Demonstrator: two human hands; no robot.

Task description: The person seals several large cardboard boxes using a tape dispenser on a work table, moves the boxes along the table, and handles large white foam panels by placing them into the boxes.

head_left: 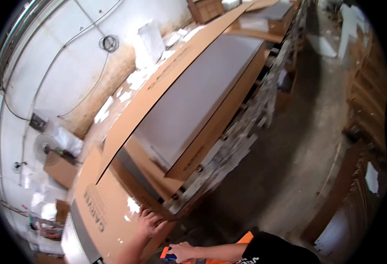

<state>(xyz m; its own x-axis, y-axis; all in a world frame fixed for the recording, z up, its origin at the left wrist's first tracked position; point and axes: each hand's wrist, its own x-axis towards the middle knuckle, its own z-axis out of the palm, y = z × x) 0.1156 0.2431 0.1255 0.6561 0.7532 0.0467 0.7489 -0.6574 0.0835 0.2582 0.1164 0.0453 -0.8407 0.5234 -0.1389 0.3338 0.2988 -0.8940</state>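
Note:
My left hand (150,223) rests at the near end of a long cardboard box, its fingers curled over the edge of a brown cardboard flap (127,180). Low in the view, my right hand (182,252) is closed round an orange and blue tool (166,252); its exact kind is hidden by the fingers. Beyond my hands stretches an open long carton (158,94) with its side flaps spread outward. A large white panel (193,88) lies inside it. Small torn white scraps (133,205) stick to the cardboard near my left hand.
Another open carton (264,24) stands farther along the line. Wooden slats and foam strips (246,136) run beneath the boxes. A concrete floor (286,167) lies to the right, with stacked cartons (367,101) beyond. A fan (46,147) stands near the left wall (70,53).

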